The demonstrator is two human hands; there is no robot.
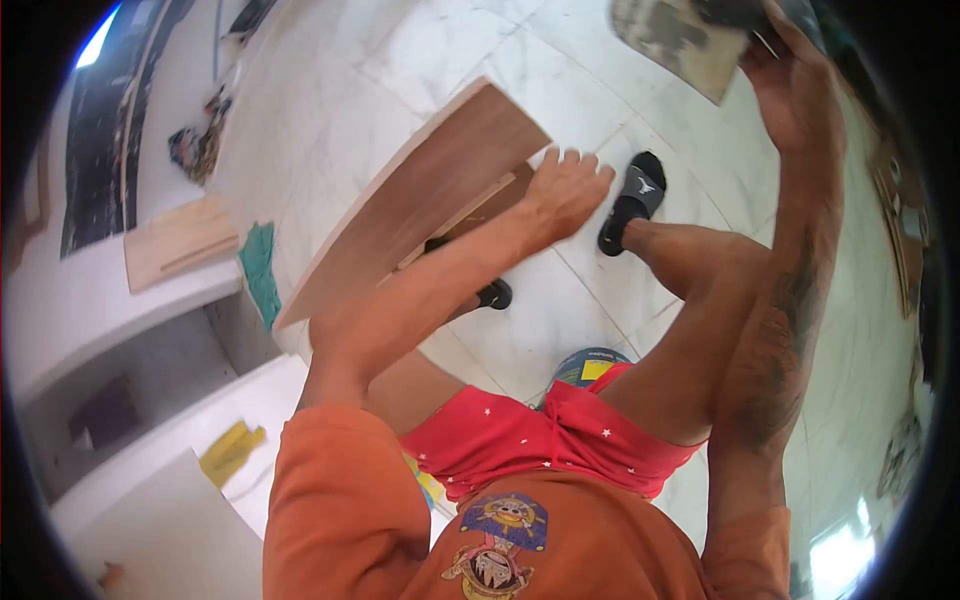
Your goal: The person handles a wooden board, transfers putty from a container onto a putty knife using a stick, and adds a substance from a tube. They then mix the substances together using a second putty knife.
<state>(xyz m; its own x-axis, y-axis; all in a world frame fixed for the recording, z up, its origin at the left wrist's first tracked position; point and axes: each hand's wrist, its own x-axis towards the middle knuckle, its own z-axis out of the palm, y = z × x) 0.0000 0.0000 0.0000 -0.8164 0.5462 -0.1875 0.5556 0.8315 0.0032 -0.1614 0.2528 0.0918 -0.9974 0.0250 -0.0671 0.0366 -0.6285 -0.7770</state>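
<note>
My left hand (pixel 570 195) is beside the near end of a brown wood-faced panel (pixel 420 190). Its fingers are apart and slightly bent, with nothing seen in them. The panel stands tilted along my left leg, a pale edge on its far side, and more brown wood shows behind my forearm. At the upper right, my right hand (pixel 790 85) is closed at the edge of a flat, stained beige piece (pixel 690 50) with grey patches. A dark part (pixel 735 12) lies against that piece near my fingers; its kind is blurred and cut off by the frame.
Between my legs is a bucket-like blue container (pixel 590 365) with a yellow label. A white cabinet carcass (pixel 150 350) lies at left, with a light wood offcut (pixel 180 240), green cloth (pixel 258 275) and yellow item (pixel 232 452) by it. Boards (pixel 900 220) lean at right.
</note>
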